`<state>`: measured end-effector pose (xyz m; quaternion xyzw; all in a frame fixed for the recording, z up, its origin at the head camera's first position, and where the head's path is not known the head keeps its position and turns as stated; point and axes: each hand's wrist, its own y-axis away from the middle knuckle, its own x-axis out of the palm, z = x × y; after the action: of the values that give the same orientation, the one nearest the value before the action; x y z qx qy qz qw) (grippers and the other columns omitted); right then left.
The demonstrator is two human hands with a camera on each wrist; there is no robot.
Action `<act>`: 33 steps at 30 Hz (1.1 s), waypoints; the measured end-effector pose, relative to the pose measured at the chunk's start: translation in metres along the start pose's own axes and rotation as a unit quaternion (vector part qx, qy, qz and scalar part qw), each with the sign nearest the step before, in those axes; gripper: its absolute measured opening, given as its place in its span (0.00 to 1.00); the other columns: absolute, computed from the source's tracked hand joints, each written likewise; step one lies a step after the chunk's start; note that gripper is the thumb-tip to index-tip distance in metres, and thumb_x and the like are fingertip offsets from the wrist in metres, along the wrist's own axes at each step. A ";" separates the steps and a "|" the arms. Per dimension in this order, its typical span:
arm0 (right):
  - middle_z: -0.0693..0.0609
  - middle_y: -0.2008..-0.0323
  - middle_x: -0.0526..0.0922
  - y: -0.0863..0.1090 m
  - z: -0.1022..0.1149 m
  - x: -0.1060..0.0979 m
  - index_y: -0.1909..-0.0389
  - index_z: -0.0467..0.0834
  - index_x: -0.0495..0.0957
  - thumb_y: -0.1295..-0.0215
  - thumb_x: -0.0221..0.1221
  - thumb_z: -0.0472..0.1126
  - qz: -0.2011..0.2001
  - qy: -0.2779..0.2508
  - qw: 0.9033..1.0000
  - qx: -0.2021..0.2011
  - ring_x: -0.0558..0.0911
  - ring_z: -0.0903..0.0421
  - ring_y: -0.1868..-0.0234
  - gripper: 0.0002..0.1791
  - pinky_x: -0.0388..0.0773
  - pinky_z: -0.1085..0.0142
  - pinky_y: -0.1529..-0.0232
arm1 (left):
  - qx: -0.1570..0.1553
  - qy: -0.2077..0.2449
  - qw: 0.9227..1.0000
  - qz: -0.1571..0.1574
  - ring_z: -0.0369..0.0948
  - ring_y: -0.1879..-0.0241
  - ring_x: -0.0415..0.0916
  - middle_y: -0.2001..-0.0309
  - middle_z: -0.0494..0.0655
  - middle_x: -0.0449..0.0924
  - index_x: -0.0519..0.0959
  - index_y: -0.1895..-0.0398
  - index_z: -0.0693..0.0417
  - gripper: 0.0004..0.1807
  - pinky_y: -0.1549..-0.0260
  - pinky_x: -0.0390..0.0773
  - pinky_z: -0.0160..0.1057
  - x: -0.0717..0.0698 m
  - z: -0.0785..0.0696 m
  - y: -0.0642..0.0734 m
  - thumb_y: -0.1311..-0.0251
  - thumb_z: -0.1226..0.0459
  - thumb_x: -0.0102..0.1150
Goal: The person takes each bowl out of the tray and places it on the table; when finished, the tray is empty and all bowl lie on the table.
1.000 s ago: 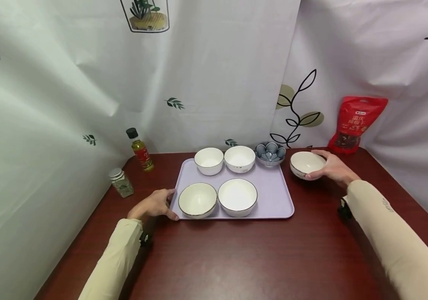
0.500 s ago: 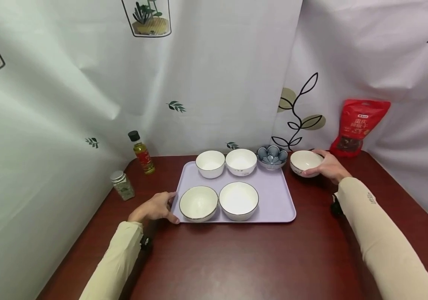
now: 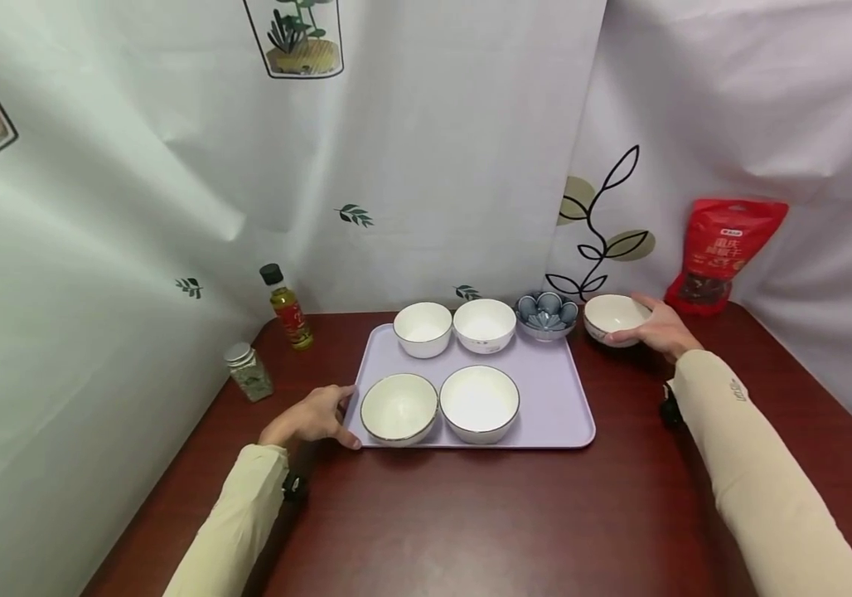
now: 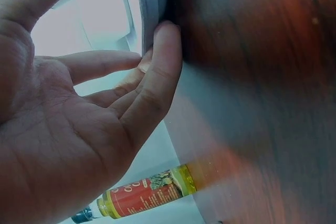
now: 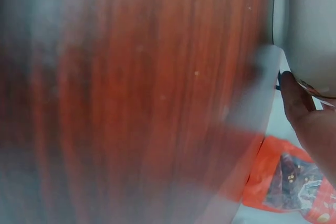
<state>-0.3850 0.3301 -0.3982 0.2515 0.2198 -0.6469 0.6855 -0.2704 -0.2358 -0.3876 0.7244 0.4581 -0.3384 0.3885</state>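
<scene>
My left hand (image 3: 314, 416) holds the left front corner of a pale lilac tray (image 3: 553, 406), its thumb at the front edge and its fingers at the left side. In the left wrist view the curled fingertips (image 4: 167, 38) meet the tray's edge. My right hand (image 3: 662, 327) grips a white bowl (image 3: 612, 313) just right of the tray, thumb in front and fingers behind. The right wrist view shows this bowl (image 5: 315, 35) from the side. On the tray stand two white bowls at the front (image 3: 399, 408) and two smaller ones (image 3: 423, 327) behind. A blue petal-patterned bowl (image 3: 546, 315) is in its back right corner.
An oil bottle (image 3: 292, 311) and a glass spice jar (image 3: 249, 371) stand left of the tray. A red food pouch (image 3: 724, 249) leans on the curtain (image 3: 456, 166) at the back right. The dark red table (image 3: 515, 522) stretches out in front.
The bowl in my right hand has shifted away from me, nearer the curtain, beside the blue bowl. My left hand stays at the tray's corner. The head view has tilted slightly.
</scene>
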 end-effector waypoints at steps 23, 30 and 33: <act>0.25 0.29 0.56 -0.012 -0.005 -0.008 0.22 0.32 0.43 0.47 0.74 0.53 -0.024 0.016 0.999 -0.025 0.62 0.31 0.33 0.65 0.59 0.38 0.30 | -0.007 0.002 1.000 0.002 0.43 0.63 0.75 0.52 0.58 0.78 0.62 0.27 0.71 0.57 0.56 0.79 0.42 -0.002 -0.004 -0.003 0.61 0.62 0.84; 0.22 0.29 0.53 -0.001 0.011 -0.013 0.22 0.31 0.47 0.49 0.73 0.56 -0.093 0.098 0.988 -0.072 0.53 0.26 0.31 0.64 0.52 0.33 0.34 | -0.004 0.004 1.000 0.000 0.43 0.62 0.76 0.52 0.59 0.77 0.61 0.27 0.71 0.57 0.56 0.79 0.43 0.000 -0.002 -0.002 0.61 0.61 0.83; 0.24 0.31 0.58 0.008 0.026 -0.009 0.24 0.34 0.54 0.50 0.74 0.55 -0.150 0.088 0.979 -0.107 0.57 0.28 0.31 0.59 0.55 0.35 0.36 | -0.004 0.009 1.000 -0.001 0.43 0.62 0.76 0.52 0.59 0.77 0.61 0.27 0.72 0.57 0.57 0.79 0.42 0.001 -0.001 0.000 0.61 0.62 0.83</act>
<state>-0.3780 0.3215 -0.3718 0.1967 0.3821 -0.6908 0.5815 -0.2704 -0.2343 -0.3877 0.7254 0.4634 -0.3303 0.3873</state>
